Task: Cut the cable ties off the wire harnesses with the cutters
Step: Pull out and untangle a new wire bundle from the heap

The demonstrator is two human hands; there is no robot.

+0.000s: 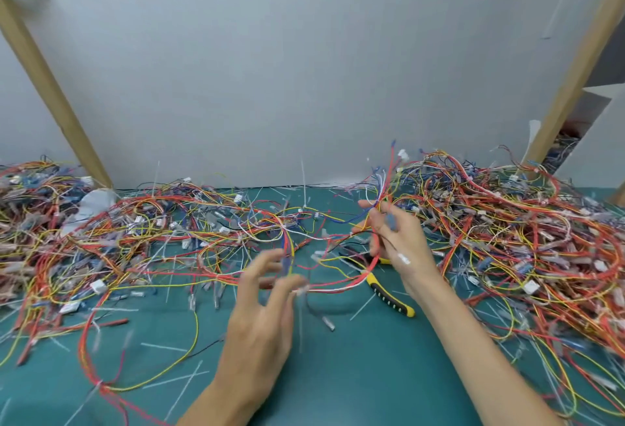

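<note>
My right hand (394, 236) grips a wire harness (385, 178) of red, blue and white wires, raised above the green mat; its ends fan upward. From that hand the red and white strands loop down and left to my left hand (267, 293). The left hand is blurred, fingers spread and loosely bent, with wires running across its fingertips; whether it holds them I cannot tell. The cutters (389, 293), with yellow-and-black handles, lie on the mat under my right wrist, untouched.
Tangled harness piles cover the left (67, 229) and right (541, 239) of the green mat (355, 375). Cut white cable ties (176, 348) litter the mat. A grey wall and two slanted wooden posts (50, 94) stand behind.
</note>
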